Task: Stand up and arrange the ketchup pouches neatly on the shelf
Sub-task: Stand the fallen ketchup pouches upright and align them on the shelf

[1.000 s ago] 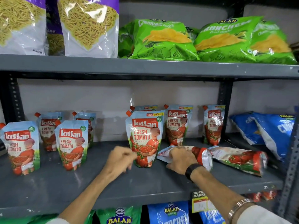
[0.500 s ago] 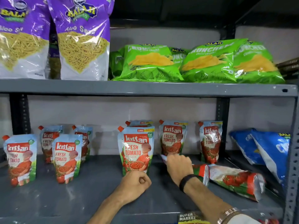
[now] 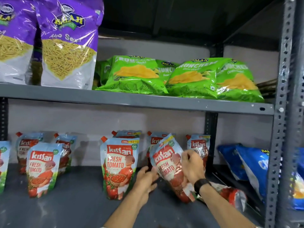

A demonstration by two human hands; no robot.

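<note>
Since a moment ago you have lifted the fallen ketchup pouch (image 3: pixel 169 168) off the grey shelf (image 3: pixel 74 206); it now leans tilted, top toward 11 o'clock, base near the shelf surface. Your right hand (image 3: pixel 192 167) is curled closed around its right edge, a dark watch (image 3: pixel 202 184) on the wrist. Your left hand (image 3: pixel 146 180) has come up to the pouch's lower left edge at its 8 o'clock, fingers (image 3: pixel 152 171) loosely bent and touching the foil; how firmly it grips I cannot tell. At 9 o'clock from the held pouch, an upright pouch (image 3: pixel 119 168) stands just beside your left hand. At 4 o'clock a second fallen pouch (image 3: pixel 230 194) lies on its side behind your right forearm. More pouches stand upright behind, at 12 and 2 o'clock, and a group at far 9 o'clock. Blue bags (image 3: pixel 246 167) lean at 3 o'clock. On the shelf above sit green chip bags (image 3: pixel 189 78) and purple sev bags (image 3: pixel 65 46).
</note>
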